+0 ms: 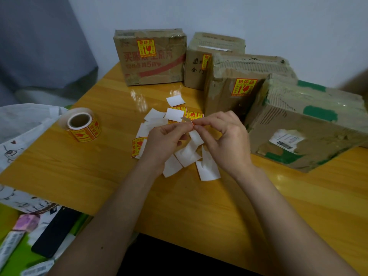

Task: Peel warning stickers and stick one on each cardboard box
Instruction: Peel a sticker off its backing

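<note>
Over the middle of the wooden table point(59, 168), my left hand point(163, 140) and my right hand point(225, 136) pinch one small warning sticker point(186, 121) between their fingertips, with its backing partly lifted. Beneath them lies a pile of white backing papers point(187, 154) and a few yellow-red stickers point(137, 146). A sticker roll point(81, 124) stands to the left. Several cardboard boxes line the back: the left box point(151, 56), the box behind point(209, 58) and the middle box point(239, 84) each carry a yellow sticker. The right box point(310, 124) shows only a white shipping label.
A white plastic bag point(22, 124) lies at the table's left edge. Below it, off the table, are a dark phone-like slab point(53, 232), papers and small packets on a green surface. A grey curtain point(39, 46) hangs at the back left.
</note>
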